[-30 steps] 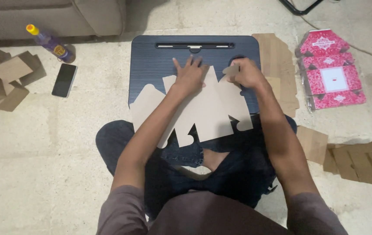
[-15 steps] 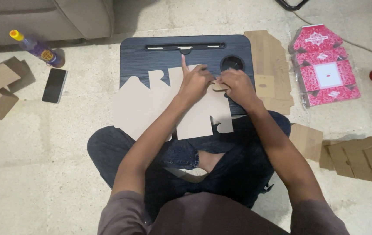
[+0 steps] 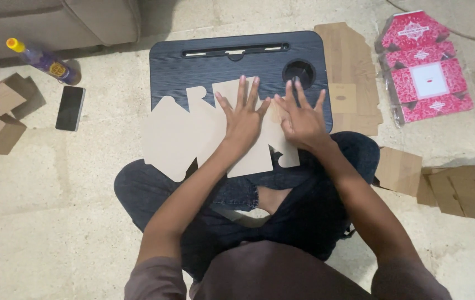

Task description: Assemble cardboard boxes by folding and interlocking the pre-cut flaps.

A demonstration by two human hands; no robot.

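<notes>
Cardboard cutout (image 3: 193, 133), flat and unfolded, lay across the near edge of the black lap desk (image 3: 204, 61), overhanging its left side and the person's knees. Left hand (image 3: 243, 114) pressed flat on it, fingers spread, pinching nothing. Right hand (image 3: 301, 116) likewise flat and spread, just beside the left. Phone (image 3: 70, 108) and bottle (image 3: 40, 58) lay on the floor well to the left; red patterned boxes (image 3: 426, 72) to the right.

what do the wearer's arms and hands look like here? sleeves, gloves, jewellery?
Both hands are bare: the left hand and right hand show no gloves, and no rings or watch can be made out. Forearms are uncovered. Short muted brownish-mauve sleeves end near the elbows, the left sleeve and right sleeve matching the shirt. No markings or cables are visible.
</notes>
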